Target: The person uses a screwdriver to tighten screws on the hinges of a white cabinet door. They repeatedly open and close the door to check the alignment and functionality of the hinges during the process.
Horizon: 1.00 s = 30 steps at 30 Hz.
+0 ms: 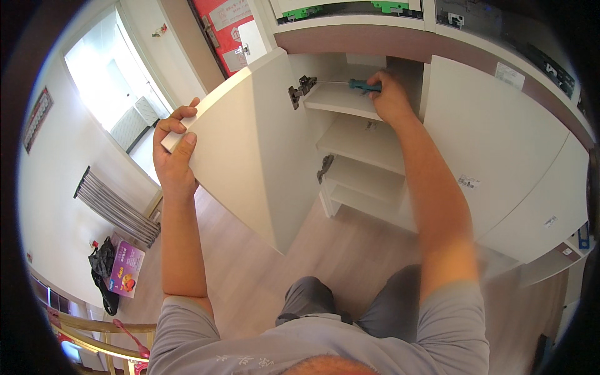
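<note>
My left hand [176, 147] is closed round the free edge of a white cabinet door [250, 137], which stands swung out to the left. In my right hand [392, 97] is a screwdriver [362, 85] with a blue-green handle. Its thin shaft points left, and the tip reaches the upper hinge [302, 91] at the door's inner side; whether it sits in a screw I cannot tell. Further down, a second dark hinge [325, 169] joins the door to the cabinet. White shelves [362, 145] show inside the cabinet behind my right hand.
To the right are closed white cabinet doors [487, 144]. A counter with green clips [390, 7] runs above. A grey radiator [119, 206] hangs on the left wall, with a purple box [127, 269] and a black bag [103, 272] below. A gold railing [94, 325] is at lower left.
</note>
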Tool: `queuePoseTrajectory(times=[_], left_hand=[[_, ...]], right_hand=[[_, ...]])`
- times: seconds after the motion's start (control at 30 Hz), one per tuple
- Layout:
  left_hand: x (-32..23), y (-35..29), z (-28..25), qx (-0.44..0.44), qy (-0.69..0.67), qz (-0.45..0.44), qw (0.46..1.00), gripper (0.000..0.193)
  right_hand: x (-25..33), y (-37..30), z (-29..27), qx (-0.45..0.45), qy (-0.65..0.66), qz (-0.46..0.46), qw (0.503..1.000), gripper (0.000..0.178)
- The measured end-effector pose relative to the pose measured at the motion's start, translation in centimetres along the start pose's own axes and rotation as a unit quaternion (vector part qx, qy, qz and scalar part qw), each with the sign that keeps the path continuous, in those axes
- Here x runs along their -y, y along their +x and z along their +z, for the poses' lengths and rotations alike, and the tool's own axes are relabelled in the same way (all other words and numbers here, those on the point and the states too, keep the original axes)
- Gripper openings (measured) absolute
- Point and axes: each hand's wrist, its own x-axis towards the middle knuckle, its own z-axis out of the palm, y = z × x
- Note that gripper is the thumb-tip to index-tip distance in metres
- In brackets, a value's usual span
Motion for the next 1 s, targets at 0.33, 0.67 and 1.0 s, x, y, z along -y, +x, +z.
queuePoseTrajectory(times=[0.33, 0.67, 1.0], left_hand=[[0.3, 0.1, -0.4, -0.007, -0.006, -0.005, 1.0, 0.014], [0.6, 1.3, -1.6, 0.01, 0.011, -0.021, 1.0, 0.017], [1.8, 1.9, -4.2, 0.029, -0.022, -0.02, 0.999, 0.017]], right_hand=[[0.3, -0.8, 0.7, -0.053, -0.018, -0.053, 0.997, 0.024], [1.5, -1.7, 1.1, -0.103, -0.087, -0.096, 0.986, 0.025], [0.2, -0.6, 0.7, -0.048, -0.091, -0.057, 0.993, 0.027]])
